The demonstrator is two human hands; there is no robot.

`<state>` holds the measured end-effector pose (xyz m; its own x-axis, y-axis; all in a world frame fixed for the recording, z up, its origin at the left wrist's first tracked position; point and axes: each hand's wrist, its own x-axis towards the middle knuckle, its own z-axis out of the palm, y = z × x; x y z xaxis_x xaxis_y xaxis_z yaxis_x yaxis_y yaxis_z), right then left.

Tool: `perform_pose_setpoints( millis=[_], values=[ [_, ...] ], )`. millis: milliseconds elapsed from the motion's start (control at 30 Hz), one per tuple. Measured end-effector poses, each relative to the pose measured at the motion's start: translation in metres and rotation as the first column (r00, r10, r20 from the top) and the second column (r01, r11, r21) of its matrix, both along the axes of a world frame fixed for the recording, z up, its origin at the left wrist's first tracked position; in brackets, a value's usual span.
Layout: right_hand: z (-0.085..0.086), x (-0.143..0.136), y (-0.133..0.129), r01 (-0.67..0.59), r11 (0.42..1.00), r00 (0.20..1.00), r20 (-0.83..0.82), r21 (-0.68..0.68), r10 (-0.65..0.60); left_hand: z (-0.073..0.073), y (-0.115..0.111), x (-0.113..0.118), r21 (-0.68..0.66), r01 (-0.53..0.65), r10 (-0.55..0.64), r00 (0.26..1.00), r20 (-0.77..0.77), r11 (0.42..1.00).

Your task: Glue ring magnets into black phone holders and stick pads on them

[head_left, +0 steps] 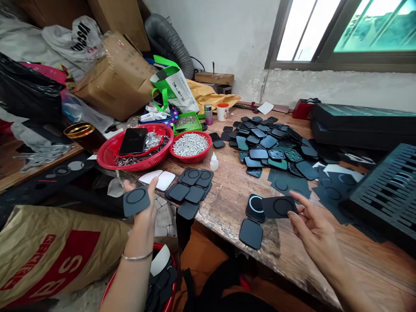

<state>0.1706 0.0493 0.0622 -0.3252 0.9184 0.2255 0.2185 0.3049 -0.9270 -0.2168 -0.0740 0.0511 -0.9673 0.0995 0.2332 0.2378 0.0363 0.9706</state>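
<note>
My left hand (147,212), a bangle at its wrist, is closed on a dark square pad (136,201) with a ring mark, held past the table's left edge. Between the thumb and fingers of my right hand (308,221) is a dark rectangular sheet (278,207) with a ring printed on it. Just left of that sheet stands a small stack of dark pieces (255,207) with a pale ring on top. A dark square plate (251,233) lies flat in front of the stack. Several similar square pads (195,194) are piled nearer my left hand.
A large heap of dark plates (269,143) covers the table's back. Red baskets of metal parts (191,158) stand left, beside a small white bottle (213,163). Ringed sheets (338,195) and a slotted black case (386,190) occupy the right. Below is a red bin (108,288).
</note>
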Motion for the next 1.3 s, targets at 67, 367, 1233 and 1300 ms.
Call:
perform_pose_setpoints(
  millis=[67,367,1233,1300],
  values=[
    [-0.001,0.009,0.003,-0.015,0.984,0.997,-0.071,-0.176,0.002,0.009,0.004,0.035,-0.028,-0.01,0.006,0.992,-0.123,1.0],
    [-0.008,0.022,0.013,-0.085,0.783,0.926,-0.34,-0.616,-0.167,-0.006,0.046,0.202,-0.517,0.77,-0.855,0.502,0.131,0.374],
    [-0.007,0.031,0.007,-0.324,0.578,0.89,-0.449,-0.749,-0.083,0.015,0.053,0.227,0.295,0.937,-0.709,-0.078,0.701,0.188],
    [-0.006,0.031,0.008,-0.318,0.568,0.896,-0.436,-0.759,-0.081,0.014,0.052,0.227,0.294,0.938,-0.71,-0.081,0.7,0.183]
  ],
)
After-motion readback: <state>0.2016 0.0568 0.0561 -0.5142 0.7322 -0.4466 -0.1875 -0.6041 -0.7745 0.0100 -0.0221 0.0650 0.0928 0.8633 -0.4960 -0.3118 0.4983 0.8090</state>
